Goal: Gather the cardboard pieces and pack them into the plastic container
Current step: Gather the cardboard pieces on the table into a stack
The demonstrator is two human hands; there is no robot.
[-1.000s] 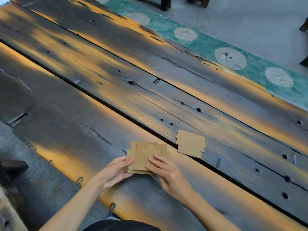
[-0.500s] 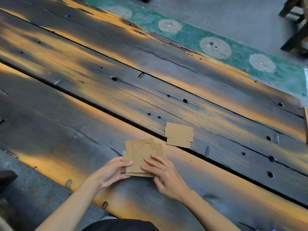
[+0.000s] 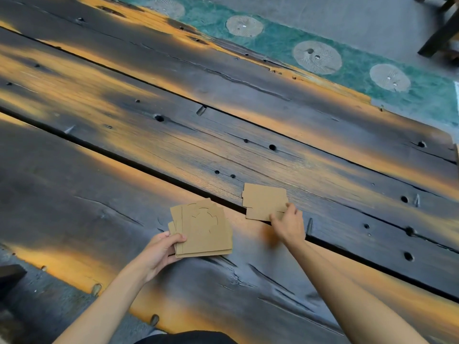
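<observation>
Right hand (image 3: 288, 223) outstretched on cardboard pieces (image 3: 264, 201)

The work surface is a table (image 3: 173, 150) of wide, dark wooden planks streaked with orange, running diagonally from upper left to lower right of the frame. Narrow gaps separate the planks. The boards show round holes, cracks and gouges. Just right of lower centre, a small stack of cardboard pieces (image 3: 264, 202) lies flat, bridging one plank gap. Along the far edge, at the upper right, a green strip (image 3: 352, 53) carries pale round discs.
</observation>
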